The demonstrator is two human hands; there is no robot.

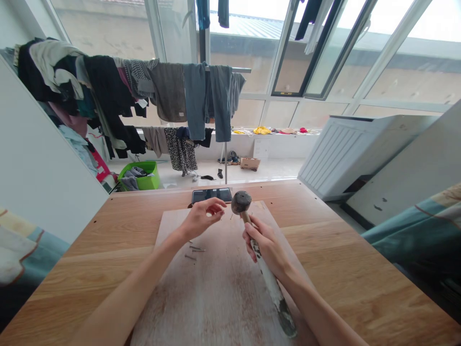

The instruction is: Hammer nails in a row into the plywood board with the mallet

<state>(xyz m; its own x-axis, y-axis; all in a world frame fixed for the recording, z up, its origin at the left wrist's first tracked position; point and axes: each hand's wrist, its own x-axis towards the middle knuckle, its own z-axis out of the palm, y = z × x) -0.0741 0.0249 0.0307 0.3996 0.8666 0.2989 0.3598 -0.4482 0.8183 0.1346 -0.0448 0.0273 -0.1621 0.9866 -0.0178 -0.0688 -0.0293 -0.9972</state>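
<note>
Holding a hammer (277,298) upright over a pale board (216,302) on the table (360,269).

From where I stand, the right hand (266,247) is wrapped tight round the middle of the hammer's worn handle, its dark round head raised above the far end of the board and the handle's tail slanting back over the forearm. The left hand (201,218) hovers just beside the head, thumb and fingertips drawn together in a pinch; whatever sits between them is too small to make out. A few loose nails (194,250) lie on the board under the left wrist. A phone (212,194) lies flat at the table's far edge, and a drying rack (194,96) loaded with clothes stands by the windows.
</note>
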